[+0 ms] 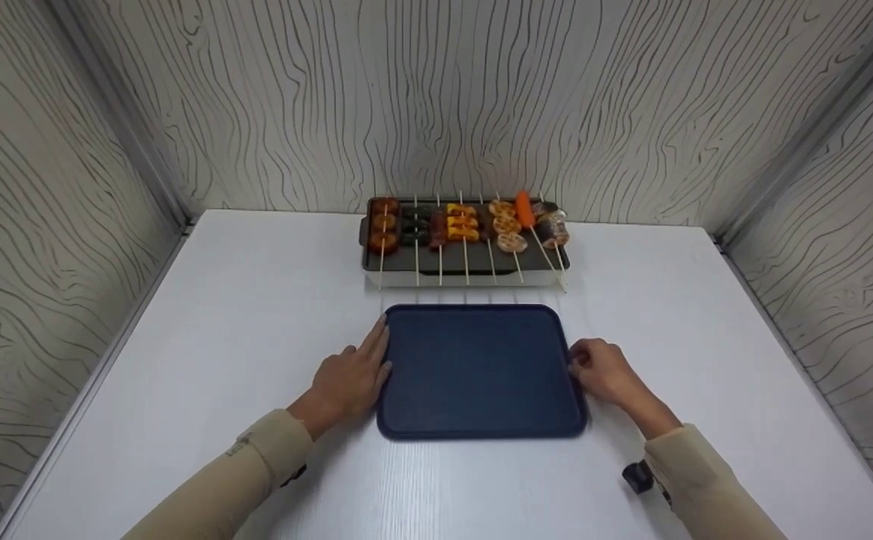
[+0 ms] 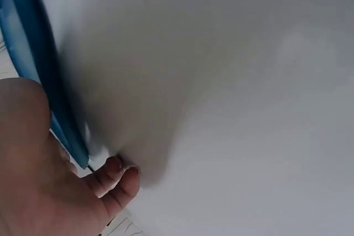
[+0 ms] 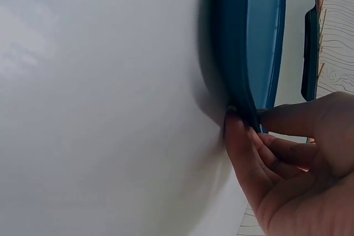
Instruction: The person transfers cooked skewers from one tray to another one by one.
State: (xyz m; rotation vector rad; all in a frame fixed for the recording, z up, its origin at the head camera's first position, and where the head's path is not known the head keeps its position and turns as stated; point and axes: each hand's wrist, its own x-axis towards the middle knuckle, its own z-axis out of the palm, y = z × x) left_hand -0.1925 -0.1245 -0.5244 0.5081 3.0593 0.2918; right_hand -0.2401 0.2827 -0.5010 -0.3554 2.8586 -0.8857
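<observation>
A dark blue rectangular tray (image 1: 481, 371) lies on the white table between both hands. On its left side rests my left hand (image 1: 350, 379), the fingers stretched along the rim and the thumb at the edge. In the left wrist view the tray's side (image 2: 41, 42) runs past the left hand (image 2: 50, 175). My right hand (image 1: 603, 367) pinches the tray's right rim. The right wrist view shows the rim (image 3: 235, 42) between thumb and fingers of the right hand (image 3: 298, 158).
Behind the tray stands a dark grill plate (image 1: 399, 261) on a pale base, bearing several food skewers. An orange sausage skewer (image 1: 524, 210) leans across its right part. Wood-grain patterned panels (image 1: 436, 97) enclose the table (image 1: 256, 300) at the back and sides.
</observation>
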